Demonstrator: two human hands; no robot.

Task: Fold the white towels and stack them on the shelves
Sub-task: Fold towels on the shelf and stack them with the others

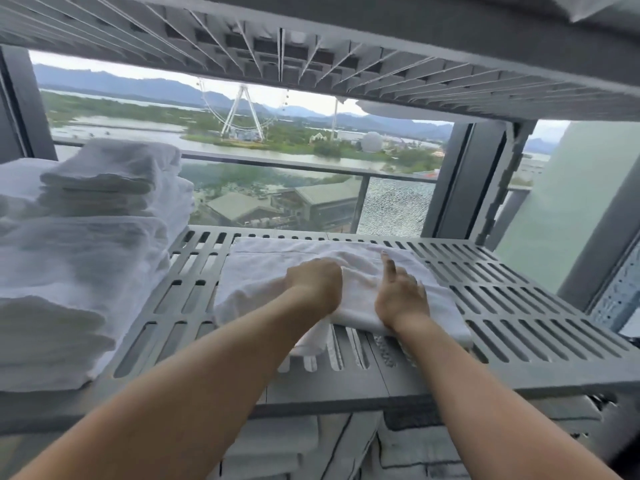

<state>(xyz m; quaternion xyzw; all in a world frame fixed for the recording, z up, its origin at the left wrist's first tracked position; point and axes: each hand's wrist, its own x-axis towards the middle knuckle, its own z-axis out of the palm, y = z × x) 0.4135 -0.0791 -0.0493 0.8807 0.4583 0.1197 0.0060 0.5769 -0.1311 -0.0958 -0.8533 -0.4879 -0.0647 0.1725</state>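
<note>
Towel (count 1): a white towel (263, 282) lies part-folded and flat under both hands, spreading beyond the fingertips and out to the left of the left hand.
Left hand (313, 282): knuckles up, fingers curled into a fold of the towel, gripping it.
Right hand (401, 296): lies on the towel just right of the left hand. One digit is stretched forward and the rest are bent down; cannot tell whether they pinch cloth.
Folded piles (count 2): large pile (69, 289) well left of the left hand; small pile (110, 178) behind and above it.
Surface: grey slotted shelf (502, 306) under the hands; upper shelf (311, 46) overhead; lower towels (277, 452) beneath the forearms.
Room: window frame (460, 178) and balcony rail (277, 164) beyond the fingertips; Ferris wheel (242, 109), water and hills outside.
</note>
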